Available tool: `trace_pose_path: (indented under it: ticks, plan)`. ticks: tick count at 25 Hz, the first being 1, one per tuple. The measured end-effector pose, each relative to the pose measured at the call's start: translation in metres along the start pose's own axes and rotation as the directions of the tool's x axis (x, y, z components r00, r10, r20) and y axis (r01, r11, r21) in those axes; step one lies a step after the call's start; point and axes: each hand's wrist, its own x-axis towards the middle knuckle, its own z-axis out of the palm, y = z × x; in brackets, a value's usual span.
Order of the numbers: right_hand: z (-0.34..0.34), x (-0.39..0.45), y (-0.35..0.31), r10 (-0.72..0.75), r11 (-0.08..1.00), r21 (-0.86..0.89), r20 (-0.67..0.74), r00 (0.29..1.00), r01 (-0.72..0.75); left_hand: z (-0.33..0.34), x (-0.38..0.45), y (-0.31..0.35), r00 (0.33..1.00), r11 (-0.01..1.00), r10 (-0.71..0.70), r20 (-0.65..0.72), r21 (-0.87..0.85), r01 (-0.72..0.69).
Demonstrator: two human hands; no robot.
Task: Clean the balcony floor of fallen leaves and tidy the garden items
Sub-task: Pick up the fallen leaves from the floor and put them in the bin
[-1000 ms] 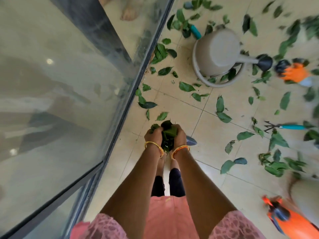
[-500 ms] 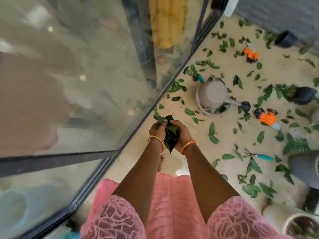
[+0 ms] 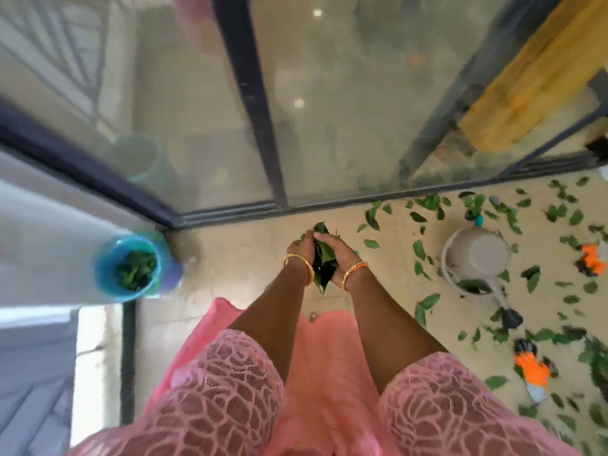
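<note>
Left hand [image 3: 300, 250] & right hand [image 3: 340, 253] are cupped together, fingers curled round a bunch of green leaves [image 3: 323, 258] pressed between the palms; leaf tips stick out above the fingers & below the wrists. A gold bangle [image 3: 301, 263] sits on the left wrist, another w/ orange on the right. Pink lace sleeves [image 3: 227, 386] cover the upper arms, pink dress below.

Well left of the hands, in the corner by the dark door frame, stands a blue bin [image 3: 126, 266] w/ green leaves already inside. Directly beyond the hands runs the sliding glass door track [image 3: 230, 210].

Right of the hands the tiled floor [image 3: 243, 258] is strewn w/ loose fallen leaves [image 3: 421, 250]. Further right lies a grey watering can [image 3: 475, 255] on its side, spout w/ dark rose pointing toward the person. Past it, an orange-black glove [image 3: 592, 260]; a second orange glove [image 3: 533, 370] lies nearer the person, right of the right arm. A teal-handled tool [image 3: 478, 220] lies just beyond the can; type unclear.
</note>
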Motion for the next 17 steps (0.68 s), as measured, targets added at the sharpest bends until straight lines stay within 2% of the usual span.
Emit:
trace_pose_path:
  ticks: [4, 9, 12, 17]
  plan:
    - [0.059, 0.007, 0.045, 0.099, 0.967, -0.246, 0.103, 0.990, -0.071, -0.087, 0.007, -0.028, 0.997, 0.953, -0.078, -0.002, -0.295, 0.074]
    - [0.155, 0.019, 0.092, 0.134, 0.931, -0.359, 0.173, 0.976, -0.064, -0.201, -0.011, -0.033, 0.995, 0.790, -0.066, -0.081, -0.613, 0.002]
    - [0.224, 0.024, 0.127, 0.116, 0.918, -0.394, 0.185, 0.976, -0.034, -0.275, -0.014, -0.033, 0.995, 0.722, -0.026, -0.099, -0.691, -0.050]
    - [0.323, 0.032, 0.187, 0.085, 0.943, -0.332, 0.199, 0.976, -0.014, -0.384, -0.011, -0.028, 0.979, 0.662, -0.026, -0.202, -0.738, -0.134]
